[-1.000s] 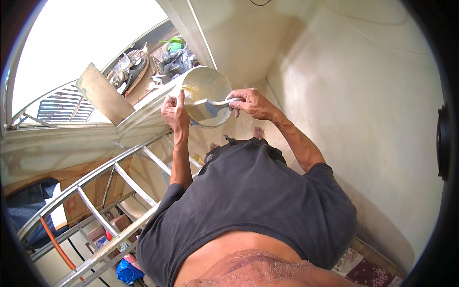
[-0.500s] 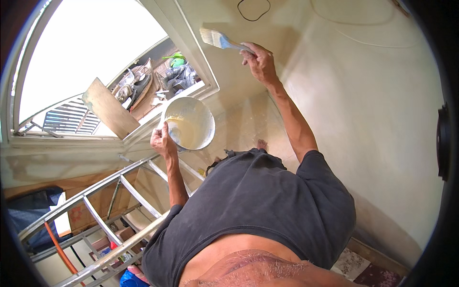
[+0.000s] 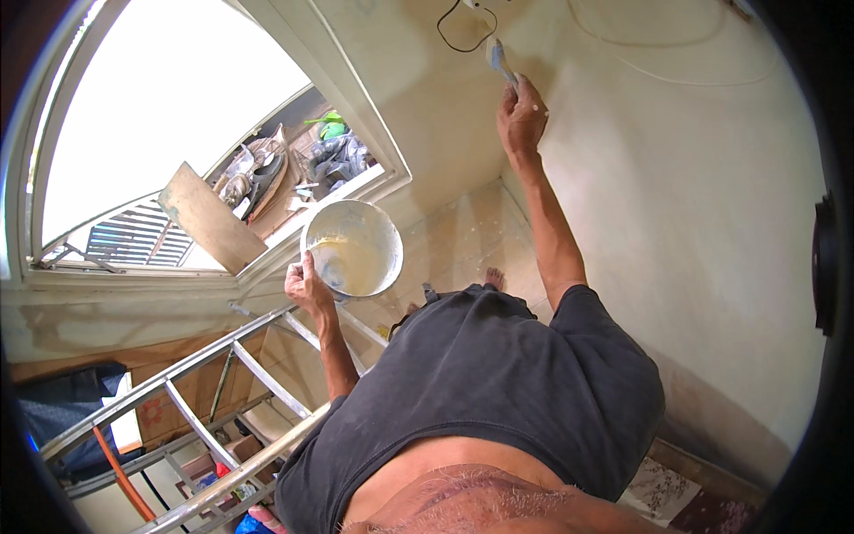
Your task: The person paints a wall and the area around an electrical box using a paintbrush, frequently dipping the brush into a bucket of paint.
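My left hand [image 3: 307,285] grips the rim of a white bucket [image 3: 388,247], thumb over the edge. The bucket is tilted toward me and shows a pale cream liquid [image 3: 358,265] pooled inside. Out ahead, my raised right hand [image 3: 522,117] is closed round the handle of a paintbrush [image 3: 500,60] with a blue ferrule. The bristles point up at the pale wall [image 3: 436,98], close to a dark loop of cable [image 3: 463,50]. Whether they touch the wall I cannot tell.
An aluminium ladder [image 3: 200,418] leans at my lower left. Beside the bucket is an open window [image 3: 391,173], with a board [image 3: 209,218] propped at its sill and assorted clutter [image 3: 267,169] beyond. A second wall [image 3: 694,222] rises on the right.
The paintbrush has moved right and upward with my right hand and turned from pointing left to pointing up the wall. The bucket sits slightly lower in view, still in my left hand.
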Tool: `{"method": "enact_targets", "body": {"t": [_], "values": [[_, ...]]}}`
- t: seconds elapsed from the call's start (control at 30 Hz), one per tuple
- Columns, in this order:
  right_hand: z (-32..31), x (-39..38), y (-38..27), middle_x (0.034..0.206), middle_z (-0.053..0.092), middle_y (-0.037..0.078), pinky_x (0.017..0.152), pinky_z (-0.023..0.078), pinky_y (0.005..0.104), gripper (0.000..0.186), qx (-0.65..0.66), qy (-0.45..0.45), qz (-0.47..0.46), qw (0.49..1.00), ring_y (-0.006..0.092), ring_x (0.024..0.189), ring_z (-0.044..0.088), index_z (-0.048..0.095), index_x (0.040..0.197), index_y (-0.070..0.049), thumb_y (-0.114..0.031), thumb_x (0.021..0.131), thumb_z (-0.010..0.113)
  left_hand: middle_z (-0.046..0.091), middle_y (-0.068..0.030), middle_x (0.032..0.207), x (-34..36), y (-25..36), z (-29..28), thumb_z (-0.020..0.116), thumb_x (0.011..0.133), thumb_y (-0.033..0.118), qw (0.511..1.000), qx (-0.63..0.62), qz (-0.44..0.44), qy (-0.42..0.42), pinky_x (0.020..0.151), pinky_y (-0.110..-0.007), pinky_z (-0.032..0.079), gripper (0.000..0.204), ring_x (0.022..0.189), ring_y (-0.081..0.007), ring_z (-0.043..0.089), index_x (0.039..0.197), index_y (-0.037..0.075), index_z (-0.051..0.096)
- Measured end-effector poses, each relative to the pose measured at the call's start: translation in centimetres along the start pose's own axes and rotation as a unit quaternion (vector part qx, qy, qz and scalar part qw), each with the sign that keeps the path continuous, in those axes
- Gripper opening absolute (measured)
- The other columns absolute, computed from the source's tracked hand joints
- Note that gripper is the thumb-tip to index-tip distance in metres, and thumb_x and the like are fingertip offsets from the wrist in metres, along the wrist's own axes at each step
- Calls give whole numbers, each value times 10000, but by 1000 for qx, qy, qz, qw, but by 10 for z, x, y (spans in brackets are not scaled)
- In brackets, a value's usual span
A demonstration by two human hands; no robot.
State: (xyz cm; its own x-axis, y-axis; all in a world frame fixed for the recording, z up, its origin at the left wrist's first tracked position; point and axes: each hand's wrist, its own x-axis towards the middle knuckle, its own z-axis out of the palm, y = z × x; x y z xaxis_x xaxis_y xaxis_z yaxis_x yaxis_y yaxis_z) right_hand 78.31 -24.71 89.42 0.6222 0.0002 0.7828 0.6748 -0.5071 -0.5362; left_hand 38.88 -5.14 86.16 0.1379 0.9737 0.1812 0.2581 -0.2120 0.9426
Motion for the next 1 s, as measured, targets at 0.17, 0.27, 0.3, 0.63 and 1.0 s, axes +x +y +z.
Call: {"method": "enact_targets", "body": {"t": [0.17,0.27,0.3,0.63,1.0], "values": [[33,-45,-56,940,681,184,719,541,445,198,70,-60,9,996,376,851,668,637,1087,-15,-81,902,611,350,57,564,3,-6,0,701,921,269,1000,5,-5,-23,494,-283,213,465,538,-72,276,593,84,429],[42,-77,-111,932,681,198,705,546,439,184,175,-94,-32,979,384,830,671,632,1075,3,-86,916,615,369,40,550,2,-9,-5,711,911,263,1000,13,-1,-22,486,-287,238,468,528,-84,302,592,62,433],[39,-83,-121,946,685,199,705,554,438,190,186,-96,-37,977,382,827,675,634,1085,3,-86,917,616,371,37,554,1,-11,-7,710,911,263,1000,18,-1,-19,491,-289,242,469,533,-88,304,593,60,432],[37,-10,-46,941,700,165,711,548,434,184,160,-75,-44,983,364,849,680,663,1067,-28,-111,907,627,372,18,571,1,-13,-11,689,925,271,999,47,11,-19,517,-310,276,492,553,-114,314,597,54,395],[44,-24,-30,1015,688,194,751,554,431,283,20,-17,35,999,366,904,675,636,1105,10,-51,829,636,367,41,563,-9,-9,-11,673,923,291,999,31,-3,-16,513,-300,242,477,547,-92,304,582,90,406]]}}
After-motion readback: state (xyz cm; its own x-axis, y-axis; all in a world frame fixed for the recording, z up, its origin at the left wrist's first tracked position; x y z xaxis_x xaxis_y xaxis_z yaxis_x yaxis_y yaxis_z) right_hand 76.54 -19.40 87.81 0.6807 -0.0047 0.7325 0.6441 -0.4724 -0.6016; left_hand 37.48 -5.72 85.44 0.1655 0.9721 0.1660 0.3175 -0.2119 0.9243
